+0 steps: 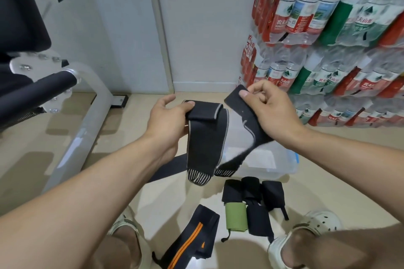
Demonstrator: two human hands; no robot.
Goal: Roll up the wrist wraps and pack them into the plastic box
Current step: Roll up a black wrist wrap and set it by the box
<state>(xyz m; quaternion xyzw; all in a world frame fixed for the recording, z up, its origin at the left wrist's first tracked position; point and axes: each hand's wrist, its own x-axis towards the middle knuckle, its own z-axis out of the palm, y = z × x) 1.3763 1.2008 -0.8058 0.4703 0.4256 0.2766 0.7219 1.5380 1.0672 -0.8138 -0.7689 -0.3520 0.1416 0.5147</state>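
Left grip (168,116) | right grip (269,105) | both pinching wrist wrap (205,144)

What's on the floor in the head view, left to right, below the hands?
Orange-striped wrap → green wrap → black wraps → right shoe. The plastic box lies farther back, partly behind the held wrap.

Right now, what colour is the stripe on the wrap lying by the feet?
Orange stripe on a black wrist wrap, head view.
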